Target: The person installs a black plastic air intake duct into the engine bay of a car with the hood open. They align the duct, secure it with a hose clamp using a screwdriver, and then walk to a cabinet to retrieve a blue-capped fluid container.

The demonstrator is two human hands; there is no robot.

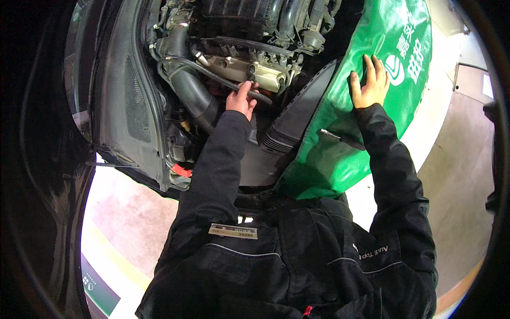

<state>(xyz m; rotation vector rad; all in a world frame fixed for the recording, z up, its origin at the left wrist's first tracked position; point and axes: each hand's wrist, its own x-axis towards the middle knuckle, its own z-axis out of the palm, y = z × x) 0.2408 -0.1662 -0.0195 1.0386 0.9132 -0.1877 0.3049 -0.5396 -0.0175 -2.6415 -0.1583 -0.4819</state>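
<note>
Beside the pale metal engine part (pixel 268 80), the curved black rubber hose (pixel 215 78) seems to be handled by the left hand (pixel 243 101) (whether it is pinched cannot be told), the right hand (pixel 370 87) is rested, spread, on the shiny green cover (pixel 329 170), and steady fingertip control is probably required next.

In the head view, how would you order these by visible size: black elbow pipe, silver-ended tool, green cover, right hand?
Largest to smallest:
1. Green cover
2. Black elbow pipe
3. Right hand
4. Silver-ended tool
</note>
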